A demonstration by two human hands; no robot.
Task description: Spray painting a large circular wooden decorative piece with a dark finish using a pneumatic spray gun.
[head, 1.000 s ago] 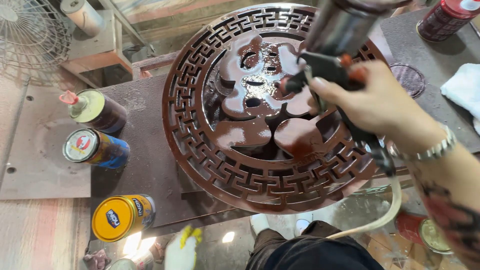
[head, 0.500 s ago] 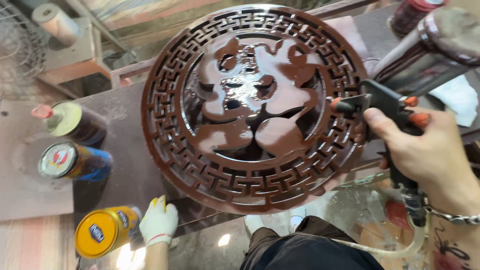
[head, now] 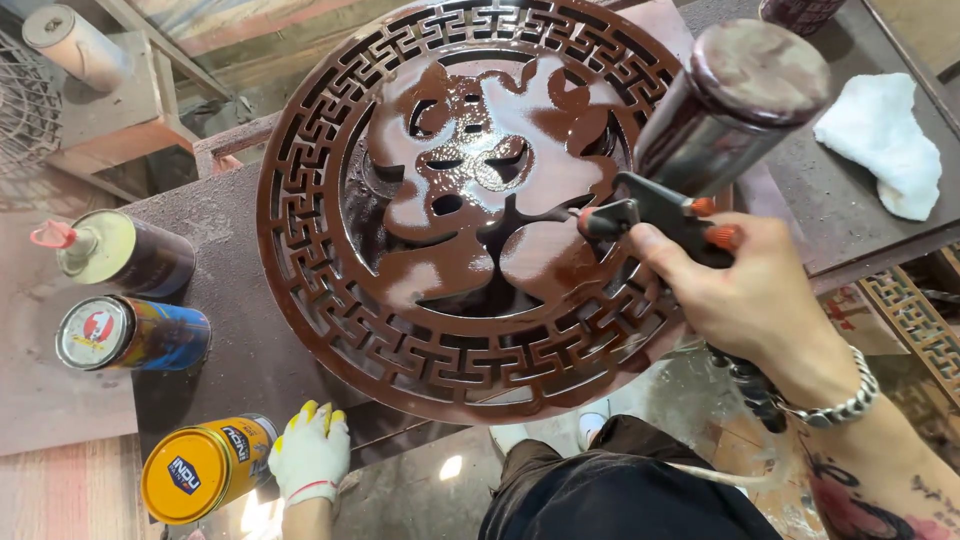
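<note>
A round carved wooden panel (head: 330, 300) with a lion face and fretwork rim lies on the workbench, glossy with wet dark brown coating. My right hand (head: 745, 300), bare with a metal bracelet, grips a spray gun (head: 690, 170) with a metal cup on top; its nozzle points left over the lion's lower face. My left hand (head: 308, 452), in a white glove with yellow fingertips, rests on the bench's front edge just below the panel, next to a yellow can (head: 200, 470), holding nothing.
A blue can (head: 130, 332) and a dark can with a red spout (head: 120, 255) lie left of the panel. A white rag (head: 885, 150) sits on the bench at right. A fretwork strip (head: 915, 320) lies lower right. My dark trousers show below.
The spray gun and my right hand have moved from the panel's right side to over the lion's lower face. My left hand has shifted toward the panel's lower edge.
</note>
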